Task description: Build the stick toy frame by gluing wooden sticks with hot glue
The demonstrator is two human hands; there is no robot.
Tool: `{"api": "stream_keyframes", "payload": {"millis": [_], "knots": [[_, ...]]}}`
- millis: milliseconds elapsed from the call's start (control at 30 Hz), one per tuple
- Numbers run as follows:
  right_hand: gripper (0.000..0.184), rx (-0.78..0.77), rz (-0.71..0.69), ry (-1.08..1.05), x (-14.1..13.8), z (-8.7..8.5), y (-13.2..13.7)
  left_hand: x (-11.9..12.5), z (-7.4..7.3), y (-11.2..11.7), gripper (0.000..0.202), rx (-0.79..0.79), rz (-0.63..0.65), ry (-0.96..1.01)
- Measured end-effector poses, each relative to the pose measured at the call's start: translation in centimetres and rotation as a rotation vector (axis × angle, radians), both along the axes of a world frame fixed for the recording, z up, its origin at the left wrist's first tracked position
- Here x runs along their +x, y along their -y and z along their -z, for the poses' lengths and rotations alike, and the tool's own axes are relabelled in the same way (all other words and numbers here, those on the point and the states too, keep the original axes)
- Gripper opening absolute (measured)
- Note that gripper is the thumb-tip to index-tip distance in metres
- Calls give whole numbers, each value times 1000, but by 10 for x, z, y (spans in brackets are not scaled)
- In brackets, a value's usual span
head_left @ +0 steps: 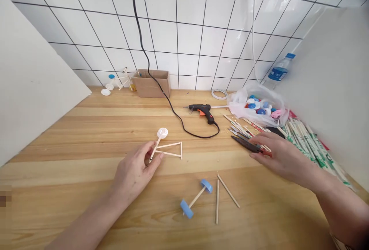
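So the stick frame point(171, 154) is pinched over the tabletop point(129, 115) by the left hand point(137, 169), presumably for steadiness, while the pliers point(245, 143) are straddled by half-curled right hand point(284, 152) fingers, actual grip can't be told tbh.

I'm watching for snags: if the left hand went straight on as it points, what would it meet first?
Beyond the stick frame it holds, the left hand would likely meet the black cable of the glue gun first, though depth is hard to judge.
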State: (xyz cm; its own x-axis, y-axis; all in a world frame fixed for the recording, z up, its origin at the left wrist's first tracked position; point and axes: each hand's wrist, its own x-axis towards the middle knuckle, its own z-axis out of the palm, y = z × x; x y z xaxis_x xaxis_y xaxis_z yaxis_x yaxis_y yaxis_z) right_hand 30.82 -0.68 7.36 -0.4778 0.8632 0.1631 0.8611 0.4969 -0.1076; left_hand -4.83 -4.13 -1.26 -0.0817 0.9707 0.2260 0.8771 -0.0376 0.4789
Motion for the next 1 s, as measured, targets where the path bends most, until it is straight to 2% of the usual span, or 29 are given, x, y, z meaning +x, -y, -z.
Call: {"api": "stream_keyframes", "payload": {"millis": [100, 200, 400, 567, 733, 867, 1000], "knots": [[25, -32, 69, 53, 25, 17, 8, 2, -5, 1, 39, 2, -6, 2], [22, -44, 136, 123, 39, 31, 15, 4, -7, 1, 38, 6, -7, -4], [26, 8, 187, 158, 49, 48, 16, 5, -11, 2, 34, 38, 9, 31], [20, 37, 222, 168, 55, 58, 11, 4, -11, 3, 31, 43, 20, 13], [21, 98, 179, 118, 58, 65, 11, 3, -9, 3, 31, 36, 21, -10], [24, 139, 95, 53, 57, 64, 17, 3, -6, 2, 31, 37, 28, -7], [27, 55, 21, -8, 44, 58, 22, 2, -4, 2, 32, 49, 35, -1]]}}
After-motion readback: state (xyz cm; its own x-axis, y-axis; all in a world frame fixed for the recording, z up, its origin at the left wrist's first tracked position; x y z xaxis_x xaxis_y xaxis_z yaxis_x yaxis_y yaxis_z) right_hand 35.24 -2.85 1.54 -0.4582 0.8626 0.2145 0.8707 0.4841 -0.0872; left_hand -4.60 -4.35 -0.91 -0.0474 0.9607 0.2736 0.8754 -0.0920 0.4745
